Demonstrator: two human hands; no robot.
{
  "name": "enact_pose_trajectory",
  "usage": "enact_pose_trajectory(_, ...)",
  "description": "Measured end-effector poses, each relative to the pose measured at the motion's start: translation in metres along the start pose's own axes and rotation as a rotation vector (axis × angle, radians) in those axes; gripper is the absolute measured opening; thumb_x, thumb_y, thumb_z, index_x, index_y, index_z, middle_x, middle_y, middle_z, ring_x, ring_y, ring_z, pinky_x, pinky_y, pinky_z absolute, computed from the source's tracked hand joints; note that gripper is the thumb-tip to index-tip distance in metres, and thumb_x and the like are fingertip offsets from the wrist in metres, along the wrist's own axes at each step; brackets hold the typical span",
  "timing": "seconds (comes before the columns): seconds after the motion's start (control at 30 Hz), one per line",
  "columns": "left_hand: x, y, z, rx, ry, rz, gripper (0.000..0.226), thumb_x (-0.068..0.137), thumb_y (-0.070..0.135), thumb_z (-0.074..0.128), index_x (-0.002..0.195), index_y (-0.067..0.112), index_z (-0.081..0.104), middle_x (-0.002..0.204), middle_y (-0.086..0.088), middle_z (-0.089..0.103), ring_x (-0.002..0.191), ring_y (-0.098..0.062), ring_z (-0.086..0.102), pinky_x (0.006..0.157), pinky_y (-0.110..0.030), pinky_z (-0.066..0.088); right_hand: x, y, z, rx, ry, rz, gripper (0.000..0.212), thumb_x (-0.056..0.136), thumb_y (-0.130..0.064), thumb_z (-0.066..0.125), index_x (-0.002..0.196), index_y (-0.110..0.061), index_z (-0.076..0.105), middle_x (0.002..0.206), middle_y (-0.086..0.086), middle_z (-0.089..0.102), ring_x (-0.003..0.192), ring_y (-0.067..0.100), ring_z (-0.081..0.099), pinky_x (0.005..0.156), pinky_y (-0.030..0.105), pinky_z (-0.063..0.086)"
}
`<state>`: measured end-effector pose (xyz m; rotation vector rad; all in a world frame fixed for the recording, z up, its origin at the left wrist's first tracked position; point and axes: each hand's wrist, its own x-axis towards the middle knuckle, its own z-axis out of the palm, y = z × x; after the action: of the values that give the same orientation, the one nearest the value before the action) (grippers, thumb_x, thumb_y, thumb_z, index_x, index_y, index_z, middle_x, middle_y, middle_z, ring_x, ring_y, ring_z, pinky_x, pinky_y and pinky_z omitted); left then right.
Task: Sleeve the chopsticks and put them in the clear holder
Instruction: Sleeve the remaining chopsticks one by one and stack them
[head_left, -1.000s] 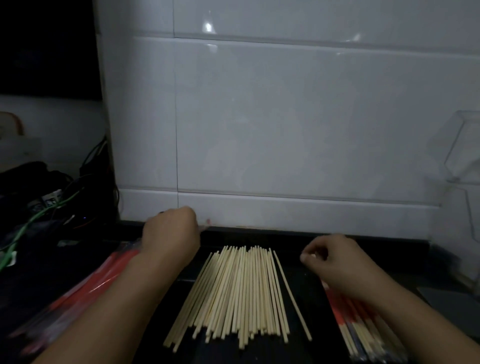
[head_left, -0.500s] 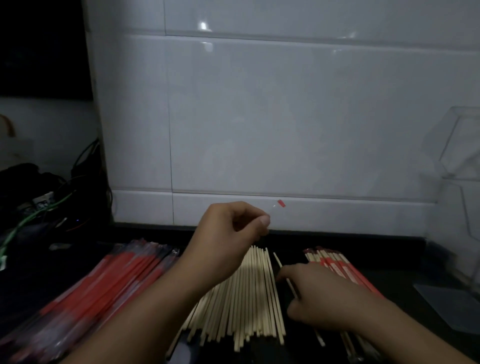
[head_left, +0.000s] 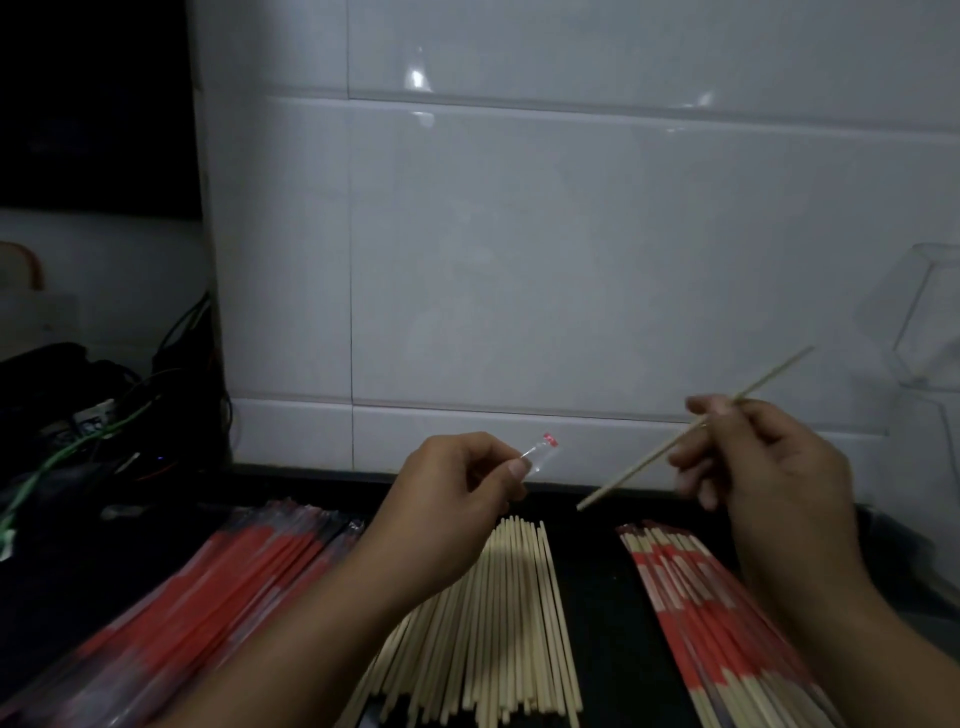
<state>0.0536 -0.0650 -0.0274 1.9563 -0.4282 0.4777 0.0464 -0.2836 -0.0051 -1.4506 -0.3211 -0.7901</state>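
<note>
My left hand (head_left: 457, 493) pinches a clear plastic sleeve (head_left: 541, 453) with a red tip, its open end pointing right. My right hand (head_left: 769, 467) grips a single bare wooden chopstick (head_left: 639, 470) held aslant in the air, its lower tip aimed toward the sleeve but apart from it. Below, a pile of bare chopsticks (head_left: 498, 623) lies on the dark counter. Empty red-and-clear sleeves (head_left: 208, 587) are stacked at the left. Sleeved chopsticks (head_left: 711, 613) lie at the right. The clear holder (head_left: 930, 332) stands at the far right against the wall.
A white tiled wall (head_left: 519, 260) rises just behind the counter. Tangled dark and green cables (head_left: 93, 415) sit at the back left.
My right hand has lifted one chopstick off the counter and raised it to the right. My left hand holds the sleeve slightly lower, and the view has shifted.
</note>
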Motion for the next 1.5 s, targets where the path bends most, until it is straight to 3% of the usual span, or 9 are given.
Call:
enact_pose_trajectory(0.1,-0.002,0.001,0.004,0.013,-0.037,0.007,0.010,0.094,0.025,0.065,0.093,0.031,0.072,0.082,0.011,0.073,0.080,-0.002,0.068,0.081,-0.030,0.058,0.003,-0.003,-0.003,0.123,0.106,0.066,0.025,0.104,-0.019,0.042,0.090,-0.012,0.062,0.059,0.006,0.062,0.047,0.015,0.052,0.041,0.021,0.037)
enact_pose_trajectory(0.23,-0.003,0.002,0.007,0.012,-0.061,0.011,0.010,0.092,0.022,0.068,0.089,0.030,0.072,0.080,0.010,0.073,0.078,-0.004,0.068,0.081,-0.033,0.059,0.005,-0.003,-0.004,0.226,0.143,0.143,0.025,0.104,-0.020,0.041,0.089,-0.012,0.060,0.055,0.003,0.059,0.046,0.015,0.049,0.047,0.027,0.036)
enact_pose_trajectory(1.03,-0.005,0.006,0.008,0.045,-0.110,0.021,0.016,0.095,0.027,0.063,0.085,0.037,0.069,0.080,0.014,0.072,0.078,-0.002,0.067,0.079,-0.027,0.058,0.004,-0.003,-0.004,0.174,0.159,0.161,0.026,0.104,-0.021,0.042,0.088,-0.014,0.060,0.053,0.001,0.060,0.044,0.014,0.050,0.046,0.027,0.035)
enact_pose_trajectory(1.33,-0.006,0.006,0.010,0.014,-0.122,0.018,0.010,0.094,0.028,0.064,0.091,0.034,0.072,0.083,0.009,0.073,0.078,-0.004,0.068,0.078,-0.028,0.058,-0.004,0.001,0.004,0.152,-0.007,0.217,0.025,0.103,-0.018,0.045,0.090,-0.009,0.064,0.059,0.008,0.060,0.048,0.017,0.050,0.046,0.028,0.035)
enact_pose_trajectory(1.5,-0.006,0.006,0.010,-0.014,-0.117,0.008,0.009,0.094,0.026,0.065,0.094,0.028,0.073,0.083,0.007,0.074,0.076,-0.006,0.069,0.077,-0.030,0.059,-0.015,0.007,0.012,0.000,-0.333,0.276,0.019,0.097,-0.015,0.054,0.109,-0.012,0.070,0.073,0.010,0.067,0.058,0.022,0.056,0.049,0.029,0.042)
